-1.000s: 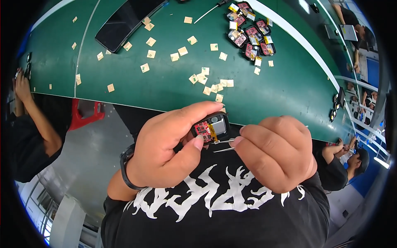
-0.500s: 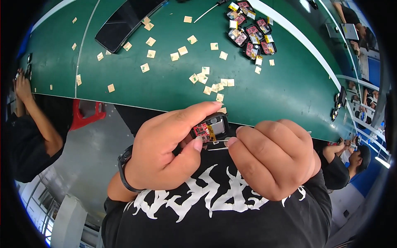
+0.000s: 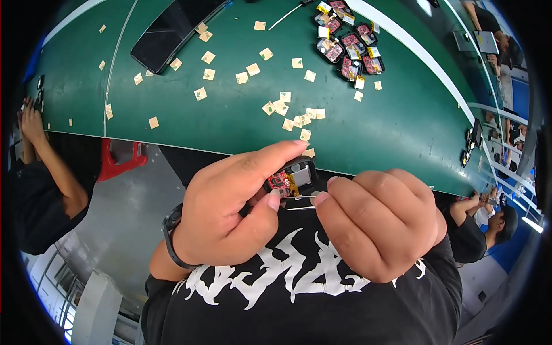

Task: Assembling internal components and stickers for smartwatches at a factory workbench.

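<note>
My left hand (image 3: 233, 198) is closed round a small black device housing (image 3: 314, 170), tilted near the table's front edge. Inside the housing show a red circuit board (image 3: 280, 182), a silver battery cell (image 3: 301, 175) and a strip of yellow tape. My left thumb presses at the lower edge of the board. In the pinch of my right hand (image 3: 382, 221) is a pair of thin metal tweezers (image 3: 301, 208). One prong runs to the housing's lower edge by my left thumb, and the other lies just below. What the tips touch is too small to tell.
Many small cream squares (image 3: 280, 107) are scattered over the green table (image 3: 190, 123). A large black phone-like slab (image 3: 172, 37) lies at the far left. Several open housings (image 3: 351, 49) cluster at the far right, beside a screwdriver (image 3: 286, 16). Co-workers sit on both sides.
My right hand and the tweezers have shifted very slightly left and down. My left hand keeps the housing almost in the same place.
</note>
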Motion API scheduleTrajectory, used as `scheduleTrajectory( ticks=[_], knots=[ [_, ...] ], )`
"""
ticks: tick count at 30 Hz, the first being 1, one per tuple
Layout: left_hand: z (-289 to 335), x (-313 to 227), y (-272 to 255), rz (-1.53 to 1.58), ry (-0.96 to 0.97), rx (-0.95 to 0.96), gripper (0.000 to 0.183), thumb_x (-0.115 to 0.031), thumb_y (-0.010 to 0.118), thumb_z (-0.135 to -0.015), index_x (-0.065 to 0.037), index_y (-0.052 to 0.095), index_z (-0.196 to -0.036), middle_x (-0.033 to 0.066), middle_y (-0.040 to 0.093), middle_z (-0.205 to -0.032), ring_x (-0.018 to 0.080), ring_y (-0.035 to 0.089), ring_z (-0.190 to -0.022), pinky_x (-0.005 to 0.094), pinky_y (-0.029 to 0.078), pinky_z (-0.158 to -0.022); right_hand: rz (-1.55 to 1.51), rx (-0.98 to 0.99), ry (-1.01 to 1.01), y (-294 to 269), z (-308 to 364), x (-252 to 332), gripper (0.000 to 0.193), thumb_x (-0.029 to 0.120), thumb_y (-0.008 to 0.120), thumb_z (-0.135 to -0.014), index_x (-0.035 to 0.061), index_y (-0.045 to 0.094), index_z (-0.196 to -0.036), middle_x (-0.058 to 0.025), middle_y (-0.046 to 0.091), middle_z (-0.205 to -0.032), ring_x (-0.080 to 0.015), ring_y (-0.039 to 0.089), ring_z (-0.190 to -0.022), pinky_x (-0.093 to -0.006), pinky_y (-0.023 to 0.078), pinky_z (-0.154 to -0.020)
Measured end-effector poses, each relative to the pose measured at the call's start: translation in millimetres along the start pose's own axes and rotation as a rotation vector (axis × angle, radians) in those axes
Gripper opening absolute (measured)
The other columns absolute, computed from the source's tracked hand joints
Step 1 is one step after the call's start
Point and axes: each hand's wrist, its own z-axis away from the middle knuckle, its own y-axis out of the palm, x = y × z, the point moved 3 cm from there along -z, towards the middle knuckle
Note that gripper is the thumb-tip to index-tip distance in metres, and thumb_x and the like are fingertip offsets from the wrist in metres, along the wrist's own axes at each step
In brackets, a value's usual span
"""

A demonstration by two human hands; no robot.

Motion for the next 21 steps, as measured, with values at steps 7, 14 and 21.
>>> scheduleTrajectory(
  ticks=[7,14,21],
  knots=[
    [-0.4,-0.7,0.1,-0.024,0.015,-0.003,0.054,0.006,0.057,-0.081,0.003,0.061,-0.135,0.0134,0.072,-0.102,0.0196,0.063,-0.071,0.0295,0.052,-0.071,-0.025,0.011,0.003,2.2,1.0,-0.2,0.024,0.008,0.071,-0.065,-0.0052,0.068,-0.085,-0.0125,0.067,-0.075,-0.0191,0.059,-0.060,-0.0275,0.035,-0.044],
    [-2.0,2.8,2.7,-0.031,0.070,-0.006,0.048,-0.001,0.051,-0.091,0.006,0.057,-0.138,0.0090,0.068,-0.093,0.0072,0.058,-0.060,0.0224,0.046,-0.056,-0.022,-0.009,0.010,1.9,1.1,0.2,0.024,0.007,0.072,-0.063,-0.0047,0.069,-0.084,-0.0117,0.067,-0.075,-0.0190,0.059,-0.060,-0.0274,0.035,-0.044],
    [-2.2,-0.8,1.5,-0.065,0.049,0.004,0.050,0.001,0.051,-0.089,0.005,0.057,-0.138,0.0088,0.067,-0.092,0.0082,0.058,-0.062,0.0229,0.047,-0.058,-0.007,0.012,-0.015,3.2,3.0,-1.1,0.023,0.006,0.071,-0.064,-0.0046,0.069,-0.084,-0.0113,0.066,-0.076,-0.0188,0.059,-0.061,-0.0272,0.037,-0.044]
  ],
)
